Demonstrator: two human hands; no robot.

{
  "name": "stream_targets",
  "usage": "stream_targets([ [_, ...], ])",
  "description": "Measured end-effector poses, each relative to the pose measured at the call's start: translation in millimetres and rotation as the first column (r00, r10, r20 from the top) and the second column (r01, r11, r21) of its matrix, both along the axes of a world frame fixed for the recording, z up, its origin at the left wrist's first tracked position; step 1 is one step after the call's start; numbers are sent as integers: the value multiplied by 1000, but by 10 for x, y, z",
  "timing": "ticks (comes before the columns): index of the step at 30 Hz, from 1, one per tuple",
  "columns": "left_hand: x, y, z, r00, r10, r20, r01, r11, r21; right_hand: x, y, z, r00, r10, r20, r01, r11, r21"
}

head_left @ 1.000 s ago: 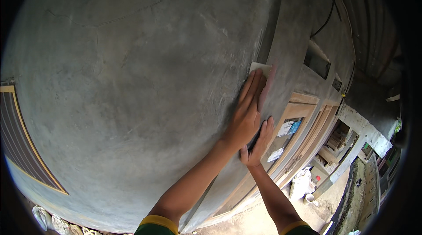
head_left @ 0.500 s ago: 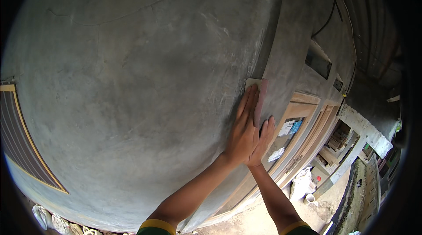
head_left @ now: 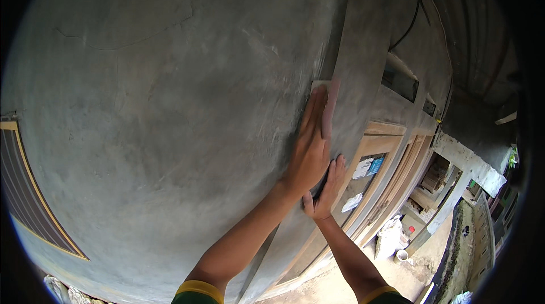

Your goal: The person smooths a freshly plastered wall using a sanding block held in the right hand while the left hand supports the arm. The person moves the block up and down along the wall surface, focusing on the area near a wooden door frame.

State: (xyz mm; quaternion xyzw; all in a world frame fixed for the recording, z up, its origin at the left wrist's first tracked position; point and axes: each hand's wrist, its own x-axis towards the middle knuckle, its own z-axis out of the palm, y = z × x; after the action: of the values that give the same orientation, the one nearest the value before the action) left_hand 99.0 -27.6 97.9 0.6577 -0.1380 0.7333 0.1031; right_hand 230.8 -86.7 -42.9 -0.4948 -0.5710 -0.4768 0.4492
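My left hand (head_left: 309, 153) lies with its fingers stretched along a sheet of sandpaper (head_left: 331, 105), pressing it to the vertical corner of a grey plastered wall (head_left: 170, 111). The sheet has a pinkish-brown face and a paler part by the fingertips, and it bends round the corner. Part of it is hidden under the fingers. Lower down, my right hand (head_left: 326, 190) rests flat on the wall beside the corner, its fingers pointing up and its thumb apart. Nothing shows in it.
A wooden window frame (head_left: 379, 144) stands close to the right of my hands. Above it is an opening (head_left: 400, 81), with black cables (head_left: 416, 17) hanging nearby. A striped panel (head_left: 37, 190) is at far left. White sacks (head_left: 389, 236) and a bucket (head_left: 401, 256) sit low right.
My left hand has slid up along the corner with the sandpaper. My right hand stays lower, so the two hands have drawn apart. The whole view has shifted slightly.
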Motion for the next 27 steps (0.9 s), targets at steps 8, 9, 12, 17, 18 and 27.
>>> stream_targets([
  [8,49,61,176,997,-31,76,29,999,26,3,-3,-2,1000,14,-7,-14,1000,-7],
  [9,44,55,205,998,-36,48,36,999,18,4,-3,-4,1000,8,-15,-8,1000,-12],
  [12,39,28,359,998,-27,58,26,999,26,3,-8,-10,1000,4,-19,-5,1000,-20],
  [17,104,24,547,992,14,124,-18,999,37,4,-17,-5,1000,16,-10,-16,1000,-22],
  [18,111,23,543,992,16,123,-20,999,29,5,-17,-4,1000,21,-6,-21,1000,-17],
  [27,156,10,578,992,62,115,-66,997,34,-25,-26,4,1000,17,-6,-17,1000,-10],
])
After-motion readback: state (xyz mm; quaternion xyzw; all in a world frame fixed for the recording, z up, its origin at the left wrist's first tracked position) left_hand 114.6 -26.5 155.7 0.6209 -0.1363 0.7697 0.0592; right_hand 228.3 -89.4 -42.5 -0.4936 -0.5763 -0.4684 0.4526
